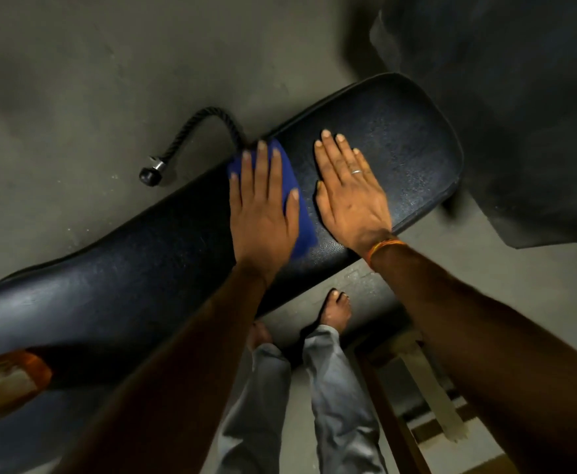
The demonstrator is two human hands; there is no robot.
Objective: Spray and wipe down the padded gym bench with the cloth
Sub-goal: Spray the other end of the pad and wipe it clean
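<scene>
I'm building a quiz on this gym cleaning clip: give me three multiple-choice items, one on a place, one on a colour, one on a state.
1. Where does the black braided rope with a metal-collared end lie?
A. on the bench
B. on the floor beyond the bench
C. in a hand

2. What colour is the cloth?
A. blue
B. white
C. red

3. How is the right hand?
A. gripping a bottle
B. clenched
C. flat and open on the padding

Answers: 1 B, the rope lies on the grey floor past the dark padded bench. 2 A, the cloth under the left hand is blue. 3 C, the right hand lies palm down, holding nothing.
</scene>
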